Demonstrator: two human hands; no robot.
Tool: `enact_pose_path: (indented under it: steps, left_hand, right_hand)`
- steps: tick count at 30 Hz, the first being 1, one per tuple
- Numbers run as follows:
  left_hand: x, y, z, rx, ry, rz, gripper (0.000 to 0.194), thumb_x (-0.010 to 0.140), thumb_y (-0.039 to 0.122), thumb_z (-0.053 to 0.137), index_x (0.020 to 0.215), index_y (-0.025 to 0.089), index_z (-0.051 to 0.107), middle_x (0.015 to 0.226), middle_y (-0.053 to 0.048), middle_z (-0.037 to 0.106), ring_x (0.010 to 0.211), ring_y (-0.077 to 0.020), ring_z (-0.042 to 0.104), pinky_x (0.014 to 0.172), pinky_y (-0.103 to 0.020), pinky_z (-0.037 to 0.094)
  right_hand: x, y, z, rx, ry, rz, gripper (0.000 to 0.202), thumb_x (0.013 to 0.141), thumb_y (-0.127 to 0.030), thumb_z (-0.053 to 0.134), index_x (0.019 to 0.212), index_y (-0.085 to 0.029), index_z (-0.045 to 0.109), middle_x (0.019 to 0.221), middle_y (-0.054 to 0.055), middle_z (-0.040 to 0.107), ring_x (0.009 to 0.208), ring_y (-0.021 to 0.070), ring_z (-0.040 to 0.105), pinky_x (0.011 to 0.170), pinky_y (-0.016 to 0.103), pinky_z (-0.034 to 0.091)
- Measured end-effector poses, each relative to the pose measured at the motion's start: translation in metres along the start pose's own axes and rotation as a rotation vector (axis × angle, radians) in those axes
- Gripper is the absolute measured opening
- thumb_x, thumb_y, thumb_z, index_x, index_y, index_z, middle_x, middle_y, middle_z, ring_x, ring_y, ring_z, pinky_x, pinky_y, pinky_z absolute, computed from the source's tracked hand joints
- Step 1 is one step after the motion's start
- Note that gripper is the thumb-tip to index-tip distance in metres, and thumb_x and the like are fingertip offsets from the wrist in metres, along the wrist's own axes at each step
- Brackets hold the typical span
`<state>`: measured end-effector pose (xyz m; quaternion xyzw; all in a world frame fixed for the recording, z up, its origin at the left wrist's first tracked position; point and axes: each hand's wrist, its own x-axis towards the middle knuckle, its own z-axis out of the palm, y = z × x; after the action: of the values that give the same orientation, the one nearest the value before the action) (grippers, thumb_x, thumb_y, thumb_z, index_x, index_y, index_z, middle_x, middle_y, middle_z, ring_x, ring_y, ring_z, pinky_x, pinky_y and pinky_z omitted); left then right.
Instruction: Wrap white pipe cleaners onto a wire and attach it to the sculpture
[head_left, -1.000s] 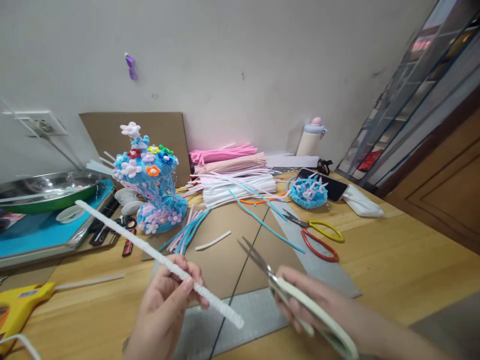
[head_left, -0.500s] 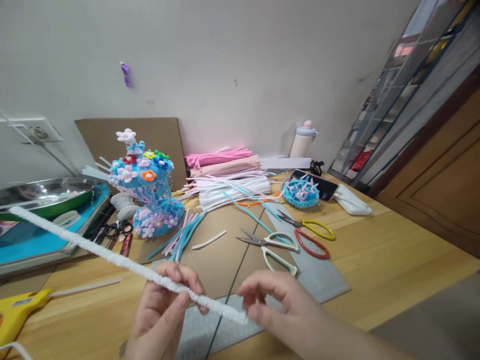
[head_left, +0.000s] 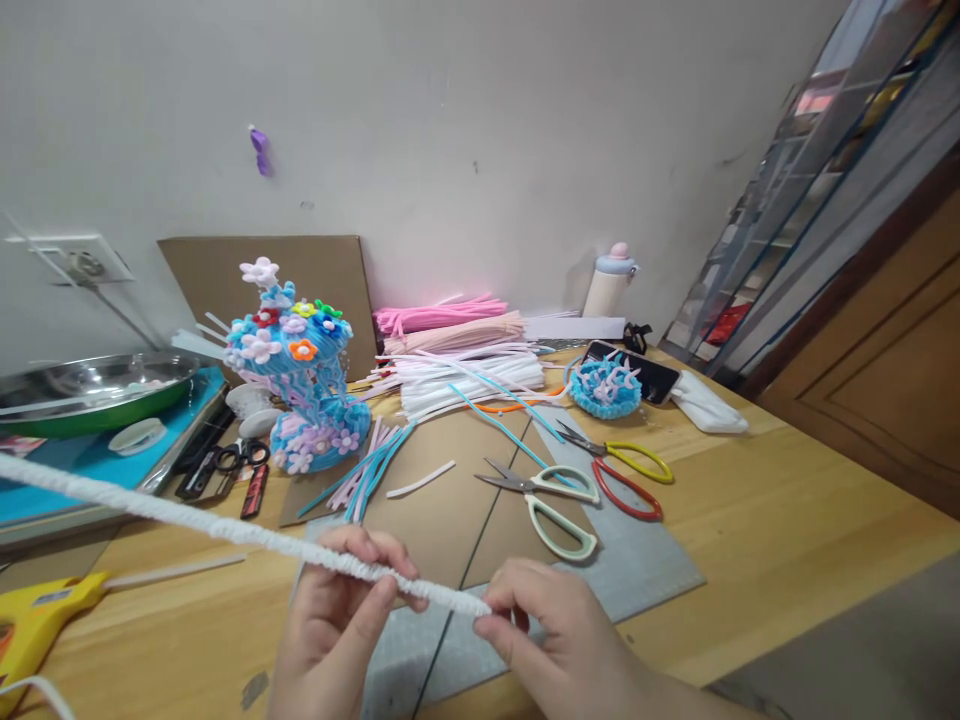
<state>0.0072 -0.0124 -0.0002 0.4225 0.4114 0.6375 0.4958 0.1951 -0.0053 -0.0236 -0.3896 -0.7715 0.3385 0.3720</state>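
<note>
A long white fuzzy rod (head_left: pixel 225 528) slants from the left edge down to the lower middle. My left hand (head_left: pixel 349 610) pinches it between thumb and fingers, a little short of its right end. The thumb and forefinger of my right hand (head_left: pixel 544 630) close on the rod's right tip. Beyond the hands, a short white strip (head_left: pixel 421 480) and white-handled scissors (head_left: pixel 564 528) lie on brown cardboard (head_left: pixel 442 520). Further back left stands a blue fuzzy ornament (head_left: pixel 300 390) covered with small flowers.
Red- and yellow-handled scissors (head_left: pixel 626 490) lie at right, near a blue fuzzy piece (head_left: pixel 606 388) and a phone (head_left: pixel 660 377). Bundles of white stems (head_left: pixel 472 385) lie behind. A yellow glue gun (head_left: pixel 45 625) is at lower left, a metal bowl (head_left: pixel 97 385) beyond it.
My right hand has moved left and closed on the rod's tip. The rod lies less steeply, its right end slightly higher. My left hand has shifted slightly right.
</note>
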Motion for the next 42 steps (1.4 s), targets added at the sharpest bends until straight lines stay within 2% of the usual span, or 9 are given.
enact_pose_path:
  steps: [5, 9, 15, 18, 22, 26, 31, 37, 42]
  left_hand:
    - [0.006, -0.009, -0.009, 0.105, -0.051, -0.058, 0.016, 0.079, 0.026, 0.065, 0.088, 0.023, 0.051, 0.076, 0.002, 0.06, 0.062, -0.0133, 0.059, 0.056, -0.026, 0.052]
    - [0.005, -0.005, 0.0, 0.171, 0.031, -0.132, 0.025, 0.073, 0.03, 0.071, 0.086, 0.021, 0.052, 0.07, 0.004, 0.059, 0.053, -0.0119, 0.06, 0.054, -0.024, 0.051]
    - [0.0, 0.0, 0.018, 0.194, 0.159, -0.127, 0.03, 0.069, 0.032, 0.074, 0.086, 0.021, 0.053, 0.065, 0.006, 0.057, 0.049, -0.0107, 0.059, 0.051, -0.022, 0.049]
    - [0.001, 0.005, 0.018, 0.162, 0.085, -0.139, 0.026, 0.07, 0.031, 0.073, 0.085, 0.02, 0.055, 0.066, 0.004, 0.057, 0.05, -0.0114, 0.059, 0.051, -0.024, 0.05]
    - [0.003, 0.019, 0.021, 0.019, -0.089, -0.115, 0.015, 0.076, 0.03, 0.067, 0.084, 0.018, 0.062, 0.076, -0.002, 0.061, 0.056, -0.0111, 0.058, 0.051, -0.023, 0.048]
    - [0.002, 0.027, 0.026, 0.053, -0.191, -0.131, 0.018, 0.081, 0.034, 0.063, 0.081, 0.016, 0.067, 0.071, -0.003, 0.063, 0.054, -0.0117, 0.058, 0.051, -0.023, 0.047]
    - [0.007, 0.026, 0.03, 0.098, -0.207, -0.19, 0.024, 0.078, 0.039, 0.065, 0.081, 0.016, 0.065, 0.064, -0.002, 0.063, 0.048, -0.0113, 0.057, 0.048, -0.023, 0.046]
    - [0.014, 0.028, 0.029, 0.125, -0.404, -0.327, 0.029, 0.077, 0.043, 0.065, 0.073, 0.015, 0.06, 0.061, -0.001, 0.061, 0.041, -0.0093, 0.054, 0.04, -0.019, 0.041]
    - [0.019, 0.026, 0.028, 0.099, -0.474, -0.363, 0.031, 0.077, 0.047, 0.063, 0.079, 0.016, 0.06, 0.068, -0.002, 0.061, 0.041, -0.0084, 0.052, 0.04, -0.02, 0.04]
  right_hand:
    - [-0.001, 0.008, 0.004, -0.113, -0.004, -0.253, 0.023, 0.09, -0.021, 0.044, 0.067, -0.017, 0.049, 0.062, 0.0, 0.05, 0.061, 0.0116, 0.045, 0.056, 0.023, 0.03]
    - [-0.003, 0.012, 0.007, -0.197, 0.015, -0.312, 0.023, 0.09, -0.018, 0.041, 0.067, -0.018, 0.047, 0.061, 0.001, 0.05, 0.059, 0.0126, 0.043, 0.055, 0.024, 0.029]
    - [-0.006, 0.018, 0.006, -0.219, 0.069, -0.338, 0.024, 0.088, -0.015, 0.041, 0.065, -0.018, 0.046, 0.061, 0.001, 0.051, 0.059, 0.0131, 0.043, 0.055, 0.025, 0.028]
    - [-0.006, 0.014, -0.001, -0.014, -0.006, -0.187, 0.026, 0.089, -0.023, 0.043, 0.065, -0.017, 0.05, 0.06, 0.001, 0.05, 0.059, 0.0123, 0.045, 0.055, 0.024, 0.03]
    - [-0.003, 0.005, -0.008, 0.578, -0.15, 0.223, 0.037, 0.083, -0.048, 0.056, 0.065, -0.016, 0.054, 0.057, -0.001, 0.051, 0.055, 0.0107, 0.047, 0.054, 0.023, 0.036]
    - [-0.004, 0.006, -0.003, 0.948, -0.203, 0.369, 0.04, 0.074, -0.051, 0.068, 0.07, -0.014, 0.054, 0.057, 0.0, 0.055, 0.049, 0.0086, 0.048, 0.051, 0.022, 0.038]
    - [-0.007, 0.011, 0.007, 1.036, -0.232, 0.421, 0.038, 0.067, -0.043, 0.076, 0.07, -0.015, 0.051, 0.055, -0.003, 0.054, 0.046, 0.0063, 0.046, 0.048, 0.019, 0.036]
    - [-0.006, 0.01, 0.008, 0.96, -0.4, 0.405, 0.037, 0.058, -0.036, 0.082, 0.065, -0.013, 0.054, 0.061, -0.004, 0.052, 0.053, 0.0052, 0.043, 0.05, 0.018, 0.031]
    - [0.004, 0.006, 0.005, 0.937, -0.372, 0.34, 0.032, 0.06, -0.034, 0.08, 0.062, -0.013, 0.056, 0.069, -0.001, 0.057, 0.061, 0.0083, 0.047, 0.057, 0.02, 0.034]
